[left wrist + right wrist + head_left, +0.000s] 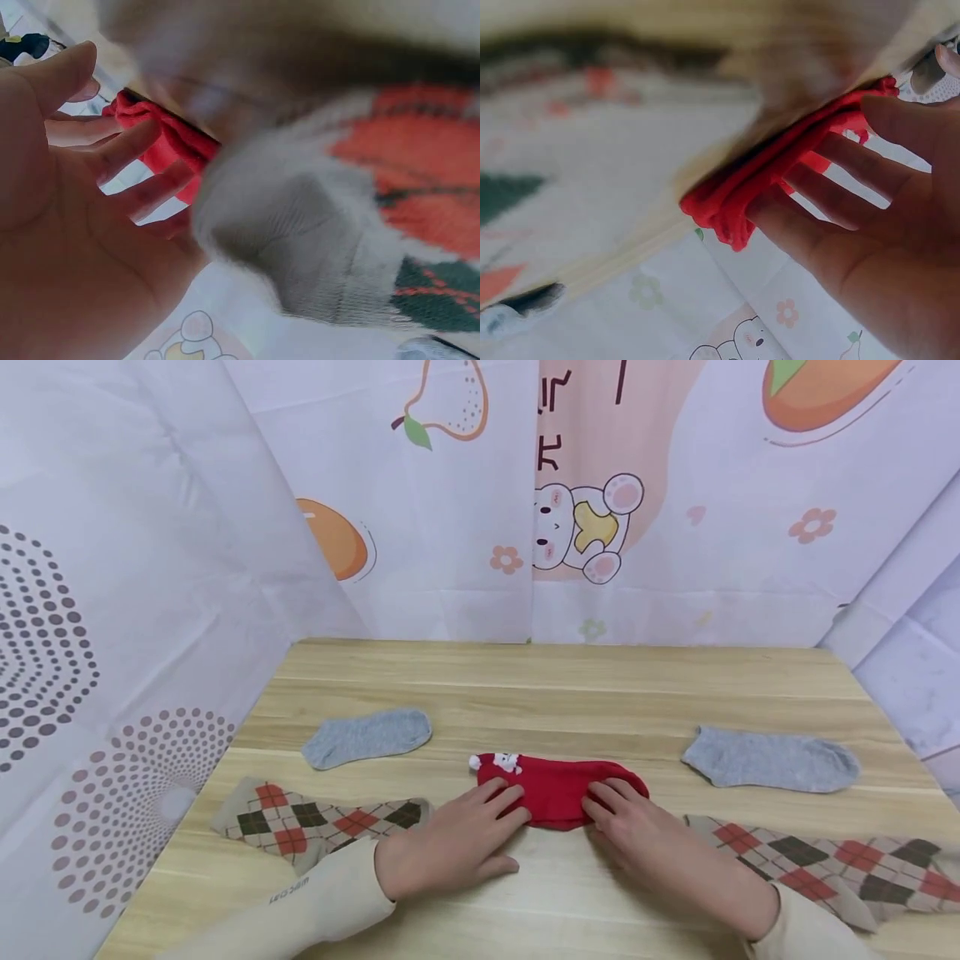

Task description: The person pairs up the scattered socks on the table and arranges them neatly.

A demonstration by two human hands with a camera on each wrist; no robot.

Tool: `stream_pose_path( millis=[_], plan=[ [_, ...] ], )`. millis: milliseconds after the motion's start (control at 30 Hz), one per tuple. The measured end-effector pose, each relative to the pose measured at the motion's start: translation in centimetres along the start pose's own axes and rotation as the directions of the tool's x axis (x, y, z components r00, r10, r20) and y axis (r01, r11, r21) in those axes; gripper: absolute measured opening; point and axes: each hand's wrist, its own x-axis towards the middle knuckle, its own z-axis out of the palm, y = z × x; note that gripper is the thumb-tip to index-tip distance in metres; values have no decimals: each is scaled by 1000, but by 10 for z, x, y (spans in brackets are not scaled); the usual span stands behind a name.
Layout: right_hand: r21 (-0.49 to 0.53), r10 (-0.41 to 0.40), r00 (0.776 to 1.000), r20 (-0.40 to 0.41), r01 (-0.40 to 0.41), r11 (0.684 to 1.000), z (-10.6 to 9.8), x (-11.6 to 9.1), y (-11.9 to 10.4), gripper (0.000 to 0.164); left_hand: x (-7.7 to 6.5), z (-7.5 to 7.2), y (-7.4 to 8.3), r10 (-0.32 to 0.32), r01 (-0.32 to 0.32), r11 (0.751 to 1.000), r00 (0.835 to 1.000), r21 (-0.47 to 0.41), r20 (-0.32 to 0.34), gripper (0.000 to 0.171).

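A red sock (558,789) with a white figure and a small white pompom at its left end lies flat in the middle of the wooden table. My left hand (457,843) touches its left part with extended fingertips, the thumb apart from it. On the right part rest the fingers of my right hand (641,835). Both wrist views show the palms, with the fingers fairly straight against the red sock (154,124). In the right wrist view, the sock's layered edge (735,199) shows beside the fingers. Neither hand is seen pinching the cloth.
A grey sock (367,737) lies at the back left, another grey sock (772,760) at the back right. Argyle socks lie nearer: one (288,818) by my left forearm, another (832,868) by my right. A printed curtain (450,602) hangs behind the table.
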Motion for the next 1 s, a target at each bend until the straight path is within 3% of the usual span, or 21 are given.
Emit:
stream_pose_path(
  millis=[233,433,1000],
  plan=[
    [62,14,1000,6,-14,998,-2,8,9,38,9,-4,-7,-5,5,1000,1000,-8,18,49],
    [71,0,1000,22,-1,997,-2,13,17,41,19,-7,-14,-28,28,1000,997,-8,73,47],
    [94,78,996,38,-82,992,2,33,43,41,54,-10,-35,-49,44,997,996,63,73,48]
  ],
)
